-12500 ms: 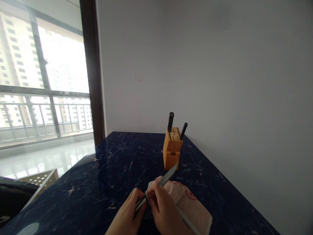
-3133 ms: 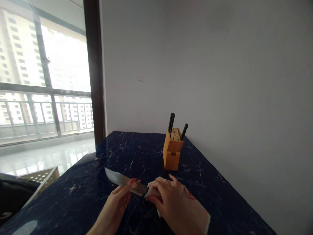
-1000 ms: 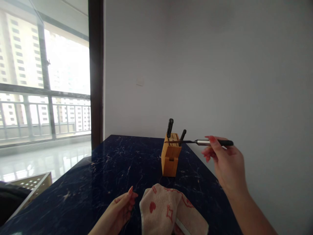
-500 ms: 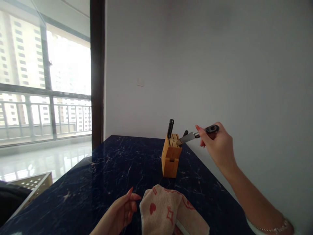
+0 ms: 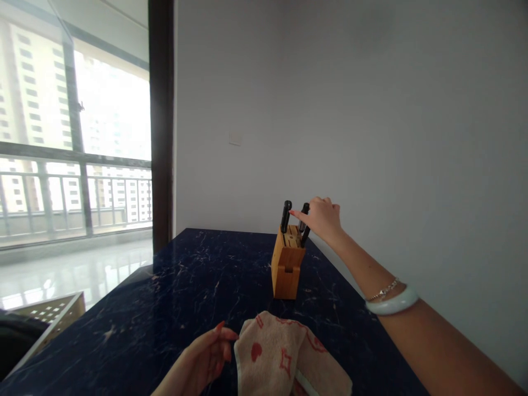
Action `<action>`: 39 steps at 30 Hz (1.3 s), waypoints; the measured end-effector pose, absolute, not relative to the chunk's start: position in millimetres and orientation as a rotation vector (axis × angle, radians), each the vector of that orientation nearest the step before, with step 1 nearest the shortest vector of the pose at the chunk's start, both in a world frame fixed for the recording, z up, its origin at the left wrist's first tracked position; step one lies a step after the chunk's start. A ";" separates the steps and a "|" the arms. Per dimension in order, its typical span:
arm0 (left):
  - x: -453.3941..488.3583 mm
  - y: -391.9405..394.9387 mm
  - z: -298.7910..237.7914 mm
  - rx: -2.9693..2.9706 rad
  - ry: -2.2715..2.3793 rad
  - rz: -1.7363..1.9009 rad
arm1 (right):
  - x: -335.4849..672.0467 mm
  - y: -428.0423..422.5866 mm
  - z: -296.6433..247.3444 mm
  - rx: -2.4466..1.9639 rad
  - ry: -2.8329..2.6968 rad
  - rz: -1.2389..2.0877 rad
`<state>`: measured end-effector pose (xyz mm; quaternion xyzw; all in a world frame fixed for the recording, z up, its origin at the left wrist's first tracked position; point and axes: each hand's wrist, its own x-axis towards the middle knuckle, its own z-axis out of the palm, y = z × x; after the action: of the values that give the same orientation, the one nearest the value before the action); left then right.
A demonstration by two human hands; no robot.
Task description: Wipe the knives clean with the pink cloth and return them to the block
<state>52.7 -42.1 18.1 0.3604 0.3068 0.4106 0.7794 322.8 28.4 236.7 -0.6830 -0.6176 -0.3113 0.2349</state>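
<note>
A wooden knife block (image 5: 285, 268) stands on the dark blue marble countertop (image 5: 198, 286) near the wall. Black knife handles (image 5: 285, 215) stick up from its top. My right hand (image 5: 320, 218) reaches over the block, fingers closed around the black handle of a knife (image 5: 304, 210) seated in a right-hand slot. My left hand (image 5: 206, 357) rests on the counter at the near edge, fingers loosely curled, touching the left side of a beige towel (image 5: 284, 357) with red patterns.
A grey wall runs along the right side of the counter. A large window with a railing and a dark frame (image 5: 160, 126) is on the left. A perforated pale box (image 5: 49, 313) sits low at the left, below the counter.
My right hand carried the knife from the towel to the block and slid its blade down into a slot. My left hand let go of the blade and stayed by the towel.
</note>
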 end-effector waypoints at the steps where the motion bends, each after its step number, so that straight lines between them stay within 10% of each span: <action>1: 52.6 -42.4 18.8 0.780 0.664 0.888 | 322.6 28.8 233.9 -1.894 -1.731 -0.820; 22: 52.3 -41.8 19.0 0.808 0.664 0.865 | 356.5 15.6 205.2 -1.434 -1.782 0.235; 39: 57.1 -35.8 11.3 0.890 0.687 0.829 | 324.9 -71.9 280.1 -0.729 -1.196 -0.597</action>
<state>57.1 -35.8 11.3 0.4095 0.3162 0.3818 0.7659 324.9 -71.9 280.1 -0.3301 -0.5419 -0.2707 0.7240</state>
